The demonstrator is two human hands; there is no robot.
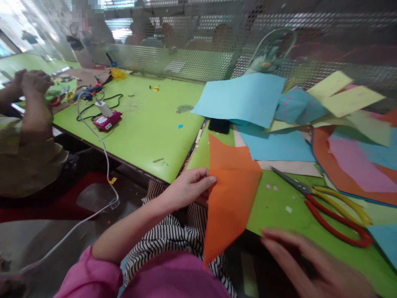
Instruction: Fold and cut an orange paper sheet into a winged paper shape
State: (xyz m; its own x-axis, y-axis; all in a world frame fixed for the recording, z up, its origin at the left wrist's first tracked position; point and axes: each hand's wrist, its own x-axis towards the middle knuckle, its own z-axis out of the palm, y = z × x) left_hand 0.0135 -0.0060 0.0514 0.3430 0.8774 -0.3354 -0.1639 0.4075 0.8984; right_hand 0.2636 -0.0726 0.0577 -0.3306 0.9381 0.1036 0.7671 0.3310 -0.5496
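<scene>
An orange sheet of paper (234,186) with angled edges and a crease near its top hangs partly over the table's front edge. Its left side is pinched by my left hand (198,186), thumb on top and the other fingers mostly hidden behind the paper. At the lower right, my right hand (316,265) is blurred and apart from the sheet. Its fingers are loosely extended, with nothing visible between them. Beyond that hand lie scissors (310,192) with one red and one yellow handle, blades pointing away to the left.
Blue sheets (238,97), pale yellow strips (347,97) and other coloured paper pile up at the right, partly over a dark phone (218,126). A magenta power adapter (107,121) trails a white cable (107,159) off the table's edge. Another person's hands (35,82) are at far left.
</scene>
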